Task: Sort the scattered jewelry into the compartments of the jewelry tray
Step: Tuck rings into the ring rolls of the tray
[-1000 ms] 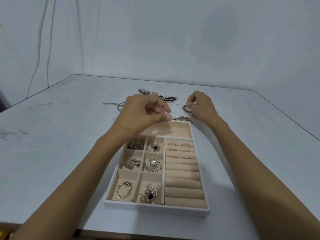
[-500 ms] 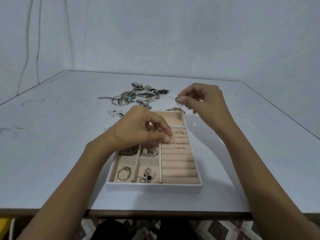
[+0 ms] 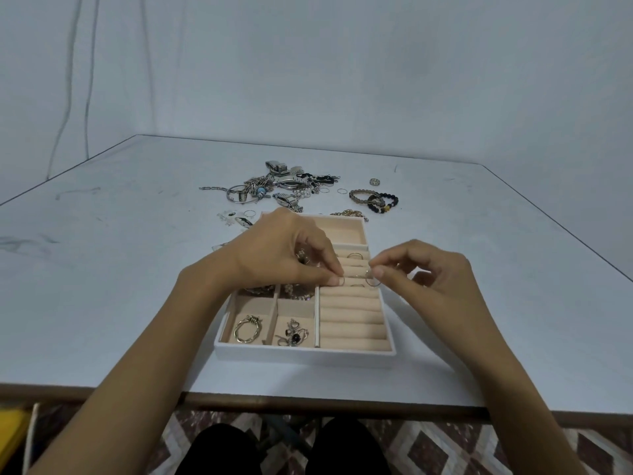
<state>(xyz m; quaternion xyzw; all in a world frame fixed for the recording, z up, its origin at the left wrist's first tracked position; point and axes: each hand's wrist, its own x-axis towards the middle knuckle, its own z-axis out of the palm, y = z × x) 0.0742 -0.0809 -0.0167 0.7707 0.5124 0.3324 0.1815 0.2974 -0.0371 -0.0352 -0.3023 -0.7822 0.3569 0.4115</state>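
A white jewelry tray (image 3: pixel 305 354) with beige lining sits near the table's front edge. Its right side has ring rolls (image 3: pixel 352 317); its left compartments hold a gold bangle (image 3: pixel 247 329) and small charms (image 3: pixel 294 334). My left hand (image 3: pixel 284 255) hovers over the tray and pinches a thin ring (image 3: pixel 340 281) at the ring rolls. My right hand (image 3: pixel 431 272) pinches another thin ring (image 3: pixel 371 279) just above the rolls' right side. Scattered jewelry (image 3: pixel 274 188) lies behind the tray, with beaded bracelets (image 3: pixel 375 199) to its right.
A small ring (image 3: pixel 375 181) lies alone at the back right. A gold chain (image 3: pixel 349 213) rests just behind the tray. Pale earrings (image 3: pixel 236 219) lie left of the tray's far corner. The table's front edge (image 3: pixel 308 406) is close below the tray.
My right hand came down from behind the tray to the ring rolls, carrying its ring. My left hand stayed at the rolls with its ring. The view shifted back a little.
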